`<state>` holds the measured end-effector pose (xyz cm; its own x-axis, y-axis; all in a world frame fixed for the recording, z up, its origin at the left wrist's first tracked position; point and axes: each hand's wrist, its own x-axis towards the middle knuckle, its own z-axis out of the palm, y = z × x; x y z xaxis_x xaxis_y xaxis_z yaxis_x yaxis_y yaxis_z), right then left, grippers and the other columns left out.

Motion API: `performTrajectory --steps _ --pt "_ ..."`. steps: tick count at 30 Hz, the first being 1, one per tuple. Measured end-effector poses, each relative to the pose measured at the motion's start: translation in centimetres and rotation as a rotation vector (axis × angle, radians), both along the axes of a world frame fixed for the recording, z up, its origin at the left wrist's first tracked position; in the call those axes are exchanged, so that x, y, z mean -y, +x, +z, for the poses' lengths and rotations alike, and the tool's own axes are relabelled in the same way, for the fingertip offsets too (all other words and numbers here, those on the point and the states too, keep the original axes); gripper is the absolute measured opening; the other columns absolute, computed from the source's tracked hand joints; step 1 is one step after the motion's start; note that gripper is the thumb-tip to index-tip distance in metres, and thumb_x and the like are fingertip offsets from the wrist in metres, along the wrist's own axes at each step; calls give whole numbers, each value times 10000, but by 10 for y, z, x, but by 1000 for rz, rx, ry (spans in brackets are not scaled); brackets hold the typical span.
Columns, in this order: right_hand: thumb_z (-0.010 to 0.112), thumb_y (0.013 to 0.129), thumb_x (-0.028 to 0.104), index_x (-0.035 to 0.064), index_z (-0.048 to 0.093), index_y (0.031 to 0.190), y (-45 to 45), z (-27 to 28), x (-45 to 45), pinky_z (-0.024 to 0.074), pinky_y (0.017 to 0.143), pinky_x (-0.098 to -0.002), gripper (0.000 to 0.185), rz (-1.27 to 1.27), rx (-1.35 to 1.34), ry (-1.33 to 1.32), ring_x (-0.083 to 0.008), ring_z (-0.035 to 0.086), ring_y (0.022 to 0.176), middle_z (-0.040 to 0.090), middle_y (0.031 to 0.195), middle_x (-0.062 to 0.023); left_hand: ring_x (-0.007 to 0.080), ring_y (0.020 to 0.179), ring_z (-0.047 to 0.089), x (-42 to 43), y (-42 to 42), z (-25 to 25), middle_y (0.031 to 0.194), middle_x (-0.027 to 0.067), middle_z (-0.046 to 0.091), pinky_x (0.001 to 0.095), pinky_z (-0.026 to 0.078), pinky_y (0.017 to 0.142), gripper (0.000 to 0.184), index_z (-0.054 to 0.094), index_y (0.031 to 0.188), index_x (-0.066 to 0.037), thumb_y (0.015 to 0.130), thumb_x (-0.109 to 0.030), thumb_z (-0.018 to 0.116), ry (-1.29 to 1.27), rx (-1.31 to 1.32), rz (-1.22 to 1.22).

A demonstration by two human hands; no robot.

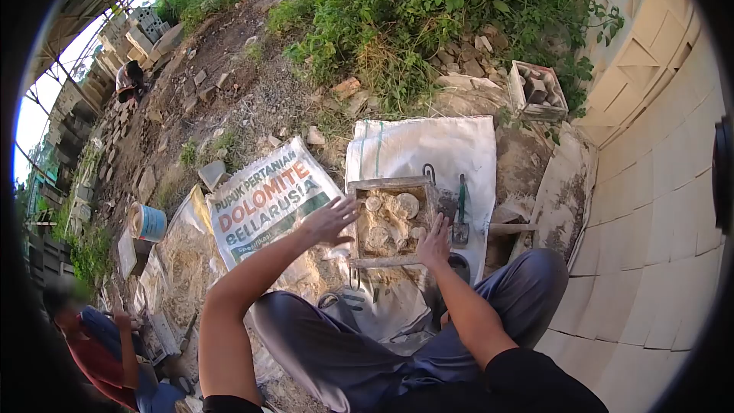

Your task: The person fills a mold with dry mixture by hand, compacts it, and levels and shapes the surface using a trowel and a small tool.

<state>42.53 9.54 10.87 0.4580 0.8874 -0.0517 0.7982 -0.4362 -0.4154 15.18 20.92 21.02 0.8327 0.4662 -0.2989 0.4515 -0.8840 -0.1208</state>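
On a white sack (pixel 478 145) before me lies a wooden frame box (pixel 390 183) with wire handles. It holds tan, sandy material (pixel 388 222) with several round shapes in it. My left hand (pixel 332 222) is at the box's left side, fingers spread; whether it touches the rim I cannot tell. At the right side, my right hand (pixel 434 243) has its fingers stretched out along the edge, with nothing visible in it. A trowel (pixel 460 234) with a green handle rests just right of the box, beside a dark lump (pixel 445 205).
A printed dolomite sack (pixel 264 199) lies to the left, near a bucket (pixel 147 222). Another person (pixel 103 344) sits at the lower left; a second person (pixel 130 80) is farther back. A crate with blocks (pixel 537 92) stands by the patterned wall (pixel 650 46) at right.
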Motion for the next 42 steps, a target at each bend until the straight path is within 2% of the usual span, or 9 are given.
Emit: performTrajectory --steps 1,6,19,22,23,25,26,35,42 --pt "453 950 400 36 184 1489 -1 -7 5 371 1047 -466 704 -21 -87 9 -388 382 1313 252 1496 -249 289 1460 127 5 12 -15 1575 146 138 435 102 1200 879 222 1492 -63 893 -691 364 -25 -94 -63" --pt "460 946 367 118 245 1485 -5 -6 1 517 792 -496 632 -124 -99 0 -392 599 1036 506 1300 -208 309 1464 104 22 35 -94 1568 186 143 476 72 1187 991 169 1499 -19 843 -718 418 -284 323 -115" --pt "446 979 278 11 263 1449 -2 -3 -12 428 925 -475 570 -63 -85 -72 -476 516 1126 458 1322 -315 264 1469 101 33 45 -84 1579 120 160 442 47 1195 985 199 1502 -47 798 -630 569 -431 451 221" --pt "465 973 281 -26 227 1438 17 7 -7 412 958 -466 605 -34 -193 -193 -478 495 1163 443 1334 -335 298 1461 118 73 62 -71 1576 151 132 440 138 1189 951 176 1507 -69 808 -464 686 -367 434 959" --pt "484 965 269 -44 194 1434 21 18 -18 396 980 -464 635 -55 -286 -333 -479 485 1180 442 1331 -345 298 1461 118 91 67 -80 1576 151 132 440 138 1189 951 176 1507 -69 808 -464 686 -388 426 981" --pt "503 956 258 -63 161 1431 24 11 -21 380 1002 -462 667 -54 -396 -503 -480 474 1197 441 1327 -355 337 1432 201 132 70 -104 1537 203 208 452 240 1146 843 218 1486 -53 853 -389 664 -305 1005 1552" --pt "521 946 244 -71 131 1430 32 3 -17 370 1012 -464 697 27 -431 -448 -482 471 1201 447 1314 -363 380 1364 327 146 67 -114 1463 236 332 454 319 1089 751 278 1449 -23 879 -348 642 -551 994 1725" --pt "576 915 235 -123 68 1434 59 -4 -21 336 1050 -413 810 282 -462 -396 -439 431 1270 412 1354 -362 431 1275 426 138 55 -121 1415 274 398 467 398 1003 689 313 1417 20 918 -383 566 -702 881 1696" --pt "566 908 179 -40 258 1393 87 30 -63 396 979 -424 615 397 -436 -489 -404 500 1205 485 1310 -307 420 1348 345 148 92 -112 1456 321 293 425 315 1097 845 227 1430 89 913 -481 576 -800 941 1714"
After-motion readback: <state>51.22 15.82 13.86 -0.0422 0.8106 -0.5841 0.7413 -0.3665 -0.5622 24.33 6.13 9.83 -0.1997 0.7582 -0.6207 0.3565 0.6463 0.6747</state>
